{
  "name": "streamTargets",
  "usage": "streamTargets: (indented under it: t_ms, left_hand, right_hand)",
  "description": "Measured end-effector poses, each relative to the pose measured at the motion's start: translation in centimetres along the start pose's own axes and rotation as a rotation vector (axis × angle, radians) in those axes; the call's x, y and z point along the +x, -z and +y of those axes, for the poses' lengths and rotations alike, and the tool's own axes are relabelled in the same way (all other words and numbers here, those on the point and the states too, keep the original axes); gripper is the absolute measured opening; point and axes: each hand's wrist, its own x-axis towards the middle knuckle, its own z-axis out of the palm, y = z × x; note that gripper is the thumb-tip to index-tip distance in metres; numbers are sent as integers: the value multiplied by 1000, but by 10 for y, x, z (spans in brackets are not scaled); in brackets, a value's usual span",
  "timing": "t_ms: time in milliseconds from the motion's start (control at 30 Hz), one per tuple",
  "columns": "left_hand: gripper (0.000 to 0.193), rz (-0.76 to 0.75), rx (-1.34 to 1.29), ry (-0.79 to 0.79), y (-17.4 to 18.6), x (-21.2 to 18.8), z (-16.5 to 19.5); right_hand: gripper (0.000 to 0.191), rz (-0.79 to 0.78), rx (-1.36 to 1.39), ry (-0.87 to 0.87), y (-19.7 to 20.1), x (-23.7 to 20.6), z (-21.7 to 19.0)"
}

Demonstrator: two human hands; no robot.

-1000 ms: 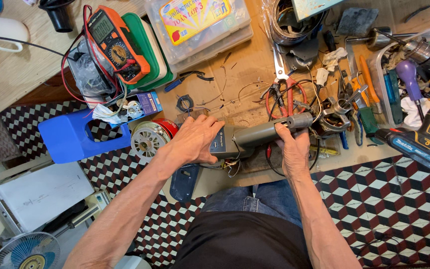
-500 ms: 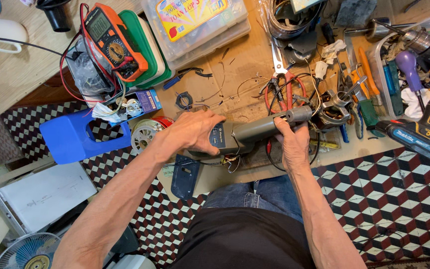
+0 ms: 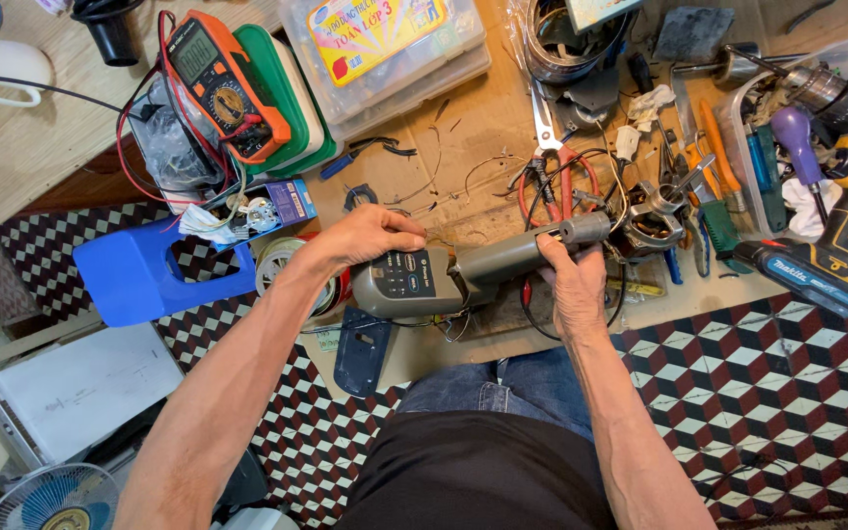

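- The left hand (image 3: pixel 370 236) rests curled over the top of a grey fan control housing (image 3: pixel 409 283), fingertips pressed on its upper edge — a loose grip on the casing, not a clenched fist.
- The right hand (image 3: pixel 569 285) is closed around the grey neck tube (image 3: pixel 514 257) that runs out of the housing toward the right, thumb and fingers wrapped at the tube's far end, where a short metal collar shows.
- The housing lies on its side on a brown cardboard sheet (image 3: pixel 483 118), near the sheet's front edge, just above the person's lap; its face with a panel of small buttons is turned up.
- A dark blue flat cover plate (image 3: pixel 360 348) lies just below the housing, half over the cardboard's edge.
- A spool of copper wire (image 3: pixel 282 265) sits just left of the housing, beside a blue plastic container (image 3: pixel 139 280).
- Behind the left hand an orange multimeter (image 3: pixel 228 83) rests on green cases, its red and black leads trailing.
- Red-handled scissors (image 3: pixel 552 147) lie beyond the tube, and a blue cordless screwdriver (image 3: pixel 802 277) lies well to the right.
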Motion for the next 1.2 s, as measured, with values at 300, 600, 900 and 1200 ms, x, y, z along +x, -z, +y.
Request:
streamTargets:
  t_ms: [300, 600, 900, 1200]
  left_hand:
    - [33, 56, -127, 53, -10, -3, -6]
    - [32, 55, -95, 58, -11, 3, -7]
    - [33, 52, -69, 87, -12, 2, -2]
    - [31, 66, -106, 27, -11, 3, -8]
  right_hand:
    - [53, -5, 4, -11, -1, -2, -3]
    - [51, -13, 1, -2, -4, -4, -6]
    - [53, -9, -12, -8, -1, -1, -2]
    - [51, 11, -31, -29, -2, 1, -2]
